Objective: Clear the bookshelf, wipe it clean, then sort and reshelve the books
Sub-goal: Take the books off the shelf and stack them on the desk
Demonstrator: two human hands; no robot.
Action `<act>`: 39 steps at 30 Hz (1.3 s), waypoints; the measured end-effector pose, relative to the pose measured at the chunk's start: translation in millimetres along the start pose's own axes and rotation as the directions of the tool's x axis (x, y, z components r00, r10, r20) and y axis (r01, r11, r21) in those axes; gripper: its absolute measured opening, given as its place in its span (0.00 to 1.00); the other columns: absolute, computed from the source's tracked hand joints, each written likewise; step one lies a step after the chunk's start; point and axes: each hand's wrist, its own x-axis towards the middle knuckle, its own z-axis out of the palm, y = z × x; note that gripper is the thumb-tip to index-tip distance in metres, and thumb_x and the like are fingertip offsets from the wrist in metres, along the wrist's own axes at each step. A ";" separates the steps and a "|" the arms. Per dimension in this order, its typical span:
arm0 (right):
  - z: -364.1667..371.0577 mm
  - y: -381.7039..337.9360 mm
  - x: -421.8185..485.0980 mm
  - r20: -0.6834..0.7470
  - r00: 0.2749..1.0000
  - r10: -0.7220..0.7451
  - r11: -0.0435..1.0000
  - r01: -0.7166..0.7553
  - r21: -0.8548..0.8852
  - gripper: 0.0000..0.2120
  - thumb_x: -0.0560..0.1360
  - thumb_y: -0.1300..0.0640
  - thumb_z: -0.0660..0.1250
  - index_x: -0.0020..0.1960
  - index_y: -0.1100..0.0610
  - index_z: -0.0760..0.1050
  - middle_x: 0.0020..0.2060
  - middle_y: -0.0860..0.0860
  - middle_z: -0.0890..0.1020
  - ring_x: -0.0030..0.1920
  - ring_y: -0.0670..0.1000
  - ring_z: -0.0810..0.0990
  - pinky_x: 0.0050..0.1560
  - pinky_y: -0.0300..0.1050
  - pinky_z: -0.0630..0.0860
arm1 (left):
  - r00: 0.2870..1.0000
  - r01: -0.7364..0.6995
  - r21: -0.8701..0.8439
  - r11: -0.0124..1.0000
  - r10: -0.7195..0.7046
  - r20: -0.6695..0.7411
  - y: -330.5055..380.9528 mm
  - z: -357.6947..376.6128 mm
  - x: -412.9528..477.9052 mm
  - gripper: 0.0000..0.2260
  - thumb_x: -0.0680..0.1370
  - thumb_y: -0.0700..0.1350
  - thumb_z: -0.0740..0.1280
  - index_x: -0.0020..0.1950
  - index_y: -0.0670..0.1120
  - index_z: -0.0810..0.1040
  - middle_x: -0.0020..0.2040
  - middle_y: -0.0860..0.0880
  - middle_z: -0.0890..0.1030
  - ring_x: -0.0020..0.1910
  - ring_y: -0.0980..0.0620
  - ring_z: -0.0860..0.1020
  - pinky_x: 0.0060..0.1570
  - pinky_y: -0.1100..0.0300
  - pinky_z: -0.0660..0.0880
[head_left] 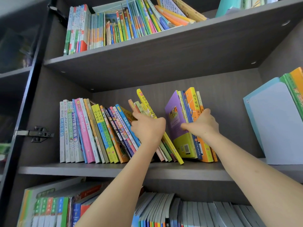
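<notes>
A small bundle of books (180, 115), purple cover outermost, stands right of centre on the middle shelf (98, 169), set back from its front edge. The right hand (203, 123) grips it, thumb across the purple cover and fingers round the orange spines. A wedge-shaped gap, wide at the top, parts it from the leaning books (147, 102), which the left hand (147, 128) clasps. Bare board runs from the bundle to the large pale-blue book (275, 122) at the shelf's right end.

I see the middle row of books (98, 133) brightly and evenly lit, with sharp spines. The upper shelf board (164, 63) shades its own underside softly; the left compartment (14, 63) is dark and murky. My wide lens bows the shelf lines, and the corners go soft.
</notes>
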 end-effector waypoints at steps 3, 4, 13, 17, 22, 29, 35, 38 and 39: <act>-0.6 1.0 2.0 -0.012 0.999 0.032 0.999 -0.032 0.017 0.30 0.67 0.50 0.76 0.55 0.56 0.58 0.51 0.53 0.73 0.57 0.57 0.78 0.46 0.49 0.74 | 0.985 0.163 -0.111 0.980 -0.155 0.081 2.0 7.0 10.2 0.38 0.71 0.44 0.68 0.73 0.37 0.50 0.67 0.38 0.68 0.64 0.40 0.71 0.63 0.48 0.70; -1.6 1.6 2.0 -0.013 0.999 0.045 0.999 -0.044 0.022 0.30 0.68 0.50 0.76 0.55 0.56 0.58 0.50 0.52 0.72 0.56 0.57 0.78 0.45 0.49 0.74 | 0.980 0.191 -0.117 0.975 -0.181 0.088 2.5 7.9 13.5 0.39 0.71 0.44 0.68 0.73 0.37 0.48 0.67 0.38 0.67 0.64 0.40 0.71 0.63 0.49 0.71; -1.0 1.4 -1.6 -0.053 0.997 0.063 0.998 -0.064 -0.011 0.49 0.67 0.46 0.77 0.74 0.54 0.48 0.61 0.56 0.74 0.59 0.59 0.76 0.49 0.51 0.73 | 0.992 -0.064 0.073 0.995 0.055 0.116 29.3 31.8 6.8 0.31 0.71 0.50 0.72 0.67 0.46 0.58 0.56 0.44 0.73 0.56 0.43 0.76 0.41 0.56 0.70; 1.6 3.5 -0.8 -0.080 0.994 0.073 0.997 -0.074 -0.009 0.51 0.68 0.47 0.76 0.76 0.51 0.42 0.61 0.57 0.73 0.58 0.58 0.76 0.48 0.50 0.74 | 0.996 0.000 0.129 0.992 -0.012 0.091 33.1 35.6 5.6 0.31 0.72 0.50 0.71 0.67 0.45 0.57 0.62 0.40 0.68 0.58 0.40 0.74 0.46 0.54 0.71; 2.3 4.7 5.8 -0.142 0.985 0.096 0.995 -0.101 -0.027 0.50 0.69 0.47 0.75 0.76 0.50 0.42 0.60 0.57 0.70 0.56 0.56 0.76 0.45 0.48 0.73 | 0.990 0.041 0.107 0.993 -0.055 0.133 13.3 32.9 -2.4 0.49 0.71 0.44 0.72 0.76 0.50 0.36 0.64 0.39 0.67 0.59 0.39 0.73 0.56 0.49 0.75; 3.0 12.9 8.0 -0.186 0.982 0.021 0.991 -0.044 -0.123 0.49 0.68 0.46 0.75 0.75 0.53 0.45 0.57 0.56 0.75 0.53 0.56 0.78 0.42 0.48 0.72 | 0.998 0.059 -0.123 0.991 -0.059 0.004 5.5 23.9 0.2 0.37 0.72 0.39 0.70 0.74 0.46 0.51 0.60 0.42 0.75 0.58 0.41 0.76 0.54 0.50 0.76; 3.7 11.4 8.4 -0.206 0.978 -0.023 0.994 0.001 -0.107 0.43 0.66 0.45 0.77 0.69 0.55 0.55 0.55 0.55 0.78 0.51 0.58 0.80 0.44 0.49 0.76 | 0.996 -0.054 -0.181 0.982 0.065 0.056 11.1 -4.3 -9.4 0.32 0.68 0.37 0.74 0.66 0.47 0.60 0.49 0.50 0.72 0.49 0.47 0.75 0.45 0.55 0.75; -3.2 4.0 1.5 -0.234 0.971 -0.056 0.995 0.034 -0.096 0.40 0.65 0.46 0.77 0.66 0.55 0.58 0.53 0.54 0.80 0.50 0.58 0.80 0.41 0.45 0.71 | 0.996 -0.013 -0.298 0.955 0.039 0.081 16.3 -31.1 -15.0 0.30 0.65 0.36 0.76 0.61 0.48 0.64 0.50 0.50 0.76 0.47 0.48 0.76 0.46 0.52 0.78; -7.2 1.1 -2.4 -0.241 0.968 -0.073 0.995 0.054 -0.083 0.39 0.65 0.46 0.77 0.66 0.55 0.59 0.52 0.54 0.80 0.50 0.58 0.80 0.42 0.44 0.69 | 0.997 0.022 -0.331 0.943 0.006 0.083 17.6 -41.8 -16.5 0.29 0.64 0.36 0.76 0.59 0.48 0.65 0.50 0.49 0.77 0.48 0.47 0.77 0.48 0.49 0.78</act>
